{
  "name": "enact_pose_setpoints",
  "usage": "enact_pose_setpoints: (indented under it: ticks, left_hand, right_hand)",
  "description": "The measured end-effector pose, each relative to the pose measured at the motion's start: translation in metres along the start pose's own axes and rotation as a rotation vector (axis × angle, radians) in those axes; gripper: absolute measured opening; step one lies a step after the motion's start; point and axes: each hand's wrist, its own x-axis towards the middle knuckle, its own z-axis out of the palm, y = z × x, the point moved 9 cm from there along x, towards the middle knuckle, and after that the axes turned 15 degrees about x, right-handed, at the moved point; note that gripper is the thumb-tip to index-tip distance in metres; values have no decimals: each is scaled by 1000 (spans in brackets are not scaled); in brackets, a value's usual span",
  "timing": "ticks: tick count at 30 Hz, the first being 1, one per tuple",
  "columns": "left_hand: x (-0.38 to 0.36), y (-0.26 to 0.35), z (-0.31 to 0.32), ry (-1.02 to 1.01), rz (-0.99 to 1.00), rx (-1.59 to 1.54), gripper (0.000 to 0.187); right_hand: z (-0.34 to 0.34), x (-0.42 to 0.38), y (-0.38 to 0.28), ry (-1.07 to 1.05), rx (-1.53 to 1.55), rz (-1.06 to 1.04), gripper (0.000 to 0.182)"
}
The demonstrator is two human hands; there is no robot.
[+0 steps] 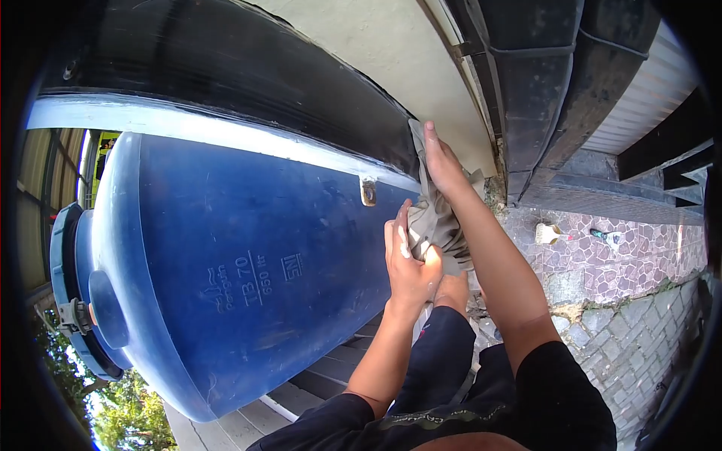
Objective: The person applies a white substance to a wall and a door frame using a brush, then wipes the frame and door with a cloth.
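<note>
A grey-beige cloth (436, 222) is bunched at the end of a black panel, beside a large blue water tank (248, 240). My left hand (412, 267) grips the cloth's near part, with whitish smears on its fingers. Farther up, my right hand (445, 161) holds the cloth against the black panel (301, 86); some of its fingers are hidden behind the cloth. A pale metal strip (226, 135) runs between the panel and the tank. A small bracket with a hole (368, 192) sticks out from that strip.
The tank's ribbed dark lid (66, 293) faces left. A cream wall (361, 37) stands beyond the panel, with dark beams (534, 90) at upper right. On the patterned paving (587, 263) far below lie a brush-like object (547, 234) and a bottle-like object (605, 237). My knee is under my arms.
</note>
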Motion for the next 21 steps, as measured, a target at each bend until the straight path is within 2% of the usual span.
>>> enact_pose_setpoints:
  ticks: [3, 6, 10, 12, 14, 16, 17, 19, 20, 21]
  left_hand:
    - [-4, -10, 22, -75, -7, 31, 63]
    - [-8, -18, 34, -142, -58, 33, 62]
    - [-7, -9, 23, -59, 52, 44, 62]
    - [-2, -3, 14, -24, 102, 55, 63]
    - [8, 8, 0, 90, 218, 30, 63]
    - [22, 10, -3, 114, 254, 78, 63]
    - [28, 13, -2, 91, 275, 95, 62]
    - [40, 18, -1, 45, 301, 135, 63]
    - [40, 23, -9, 139, 381, 121, 60]
    - [42, 31, -18, 181, 418, 161, 56]
  right_hand:
    - [-23, 6, 48, 22, -150, 144, 93]
    - [-29, 11, 53, 48, -94, 122, 91]
    - [0, 0, 3, -42, -15, 137, 89]
    - [8, -6, -26, -28, -4, -53, 90]
    - [3, -2, -12, -24, 29, -63, 89]
    - [-9, 6, 27, 4, -61, 134, 88]
    - [-14, 10, 40, 21, -62, 163, 86]
    - [-10, 25, 48, -37, 32, 120, 85]
    - [-6, 31, 49, -95, 130, 84, 84]
    - [2, 18, 13, -136, 150, 40, 82]
